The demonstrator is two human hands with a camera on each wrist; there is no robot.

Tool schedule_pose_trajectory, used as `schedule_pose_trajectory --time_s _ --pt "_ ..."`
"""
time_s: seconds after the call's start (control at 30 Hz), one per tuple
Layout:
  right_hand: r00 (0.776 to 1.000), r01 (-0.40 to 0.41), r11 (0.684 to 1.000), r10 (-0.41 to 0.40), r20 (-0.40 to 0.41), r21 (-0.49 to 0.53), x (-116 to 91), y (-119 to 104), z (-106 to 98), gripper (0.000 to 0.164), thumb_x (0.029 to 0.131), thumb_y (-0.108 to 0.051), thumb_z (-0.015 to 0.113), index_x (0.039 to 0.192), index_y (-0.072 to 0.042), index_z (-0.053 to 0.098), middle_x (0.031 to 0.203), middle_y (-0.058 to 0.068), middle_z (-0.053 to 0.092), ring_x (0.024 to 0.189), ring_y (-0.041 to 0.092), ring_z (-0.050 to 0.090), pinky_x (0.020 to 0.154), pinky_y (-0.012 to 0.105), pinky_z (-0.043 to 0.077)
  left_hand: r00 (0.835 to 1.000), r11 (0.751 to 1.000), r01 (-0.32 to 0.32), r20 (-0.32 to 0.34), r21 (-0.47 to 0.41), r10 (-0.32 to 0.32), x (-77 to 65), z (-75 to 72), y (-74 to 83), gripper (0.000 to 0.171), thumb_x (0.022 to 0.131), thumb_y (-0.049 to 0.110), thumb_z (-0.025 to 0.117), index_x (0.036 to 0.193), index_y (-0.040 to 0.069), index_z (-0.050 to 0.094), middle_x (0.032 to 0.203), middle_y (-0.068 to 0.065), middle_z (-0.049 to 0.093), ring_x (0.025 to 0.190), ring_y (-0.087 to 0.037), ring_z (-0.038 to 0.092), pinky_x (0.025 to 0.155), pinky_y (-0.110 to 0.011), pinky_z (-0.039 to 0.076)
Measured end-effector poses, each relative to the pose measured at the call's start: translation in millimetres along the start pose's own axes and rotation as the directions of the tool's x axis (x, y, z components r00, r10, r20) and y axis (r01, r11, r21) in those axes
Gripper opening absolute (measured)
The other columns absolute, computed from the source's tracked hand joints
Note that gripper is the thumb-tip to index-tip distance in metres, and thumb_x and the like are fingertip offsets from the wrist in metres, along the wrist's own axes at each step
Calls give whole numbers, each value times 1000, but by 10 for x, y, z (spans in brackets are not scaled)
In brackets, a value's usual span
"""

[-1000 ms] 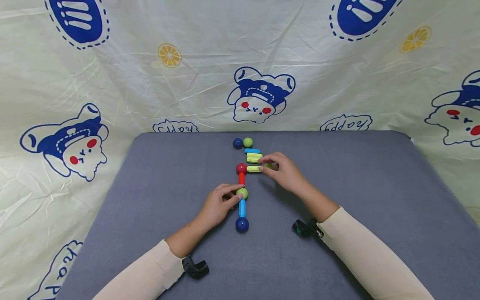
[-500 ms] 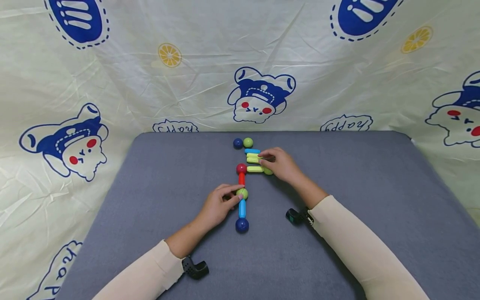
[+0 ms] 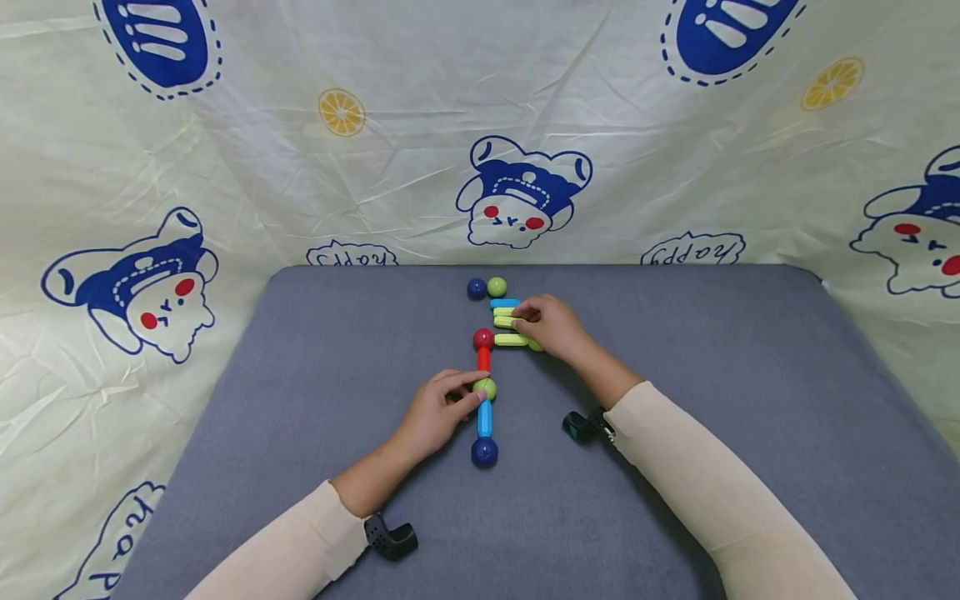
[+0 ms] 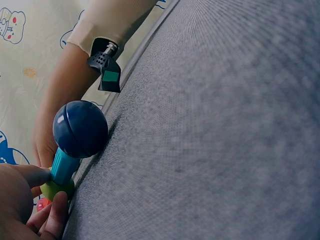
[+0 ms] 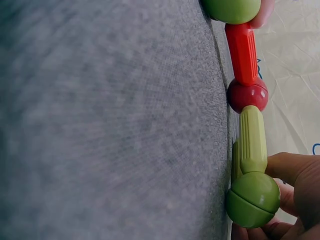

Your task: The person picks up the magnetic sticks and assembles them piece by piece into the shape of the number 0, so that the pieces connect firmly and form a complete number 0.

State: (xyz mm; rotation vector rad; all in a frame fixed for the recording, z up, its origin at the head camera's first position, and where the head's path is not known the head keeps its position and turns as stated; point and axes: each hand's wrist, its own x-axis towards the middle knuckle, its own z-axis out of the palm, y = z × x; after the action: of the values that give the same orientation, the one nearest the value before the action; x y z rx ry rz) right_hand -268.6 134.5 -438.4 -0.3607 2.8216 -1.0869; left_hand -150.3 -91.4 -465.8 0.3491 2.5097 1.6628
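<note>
My left hand (image 3: 441,408) pinches a green ball (image 3: 487,389) between thumb and fingers. A light blue rod (image 3: 484,418) with a dark blue ball (image 3: 484,452) runs toward me from it. A red rod (image 3: 483,360) leads away to a red ball (image 3: 483,339). From there a yellow-green rod (image 3: 511,340) points right to another green ball (image 5: 253,200), partly covered by my right hand in the head view. Just beyond, my right hand (image 3: 557,332) pinches the right end of a loose yellow-green rod (image 3: 503,322), the nearer of two lying side by side.
Past the yellow-green rods lie a loose light blue rod (image 3: 505,304), a dark blue ball (image 3: 477,288) and a green ball (image 3: 497,287). All stand on a grey cloth-covered table (image 3: 337,333) before a printed curtain (image 3: 405,167).
My right hand has left the green ball at the end of the yellow-green rod and moved away from me and slightly left, onto the loose yellow-green rods. My left hand has stayed put.
</note>
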Motion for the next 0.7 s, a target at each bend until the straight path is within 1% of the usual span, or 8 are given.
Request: schedule_pose_trajectory --time_s 0.23,0.43,0.7 --pt "1000 -22 999 22 -2 -25 27 -7 23 25 97 -23 67 113 -4 72 111 16 62 101 30 60 89 43 51 1000 1000 4 -4 4 -4 -1 5 3 30 96 22 70 126 19 72 114 -7 65 72 -11 60 64 -22 52" --pt "999 -49 998 49 6 -38 53 -12 27 26 96 -23 68 112 -4 73 112 16 64 102 29 60 88 42 51 1000 1000 2 0 5 -2 0 5 6 30 96 22 70 126 19 72 113 -7 65 72 -11 60 64 -22 52" --pt "997 -64 997 65 36 -47 68 -43 2 25 96 -24 68 112 -5 74 111 15 66 100 28 60 86 41 51 1000 1000 7 -1 -1 -7 2 0 3 30 96 22 70 126 18 73 111 -8 64 71 -11 59 64 -22 52"
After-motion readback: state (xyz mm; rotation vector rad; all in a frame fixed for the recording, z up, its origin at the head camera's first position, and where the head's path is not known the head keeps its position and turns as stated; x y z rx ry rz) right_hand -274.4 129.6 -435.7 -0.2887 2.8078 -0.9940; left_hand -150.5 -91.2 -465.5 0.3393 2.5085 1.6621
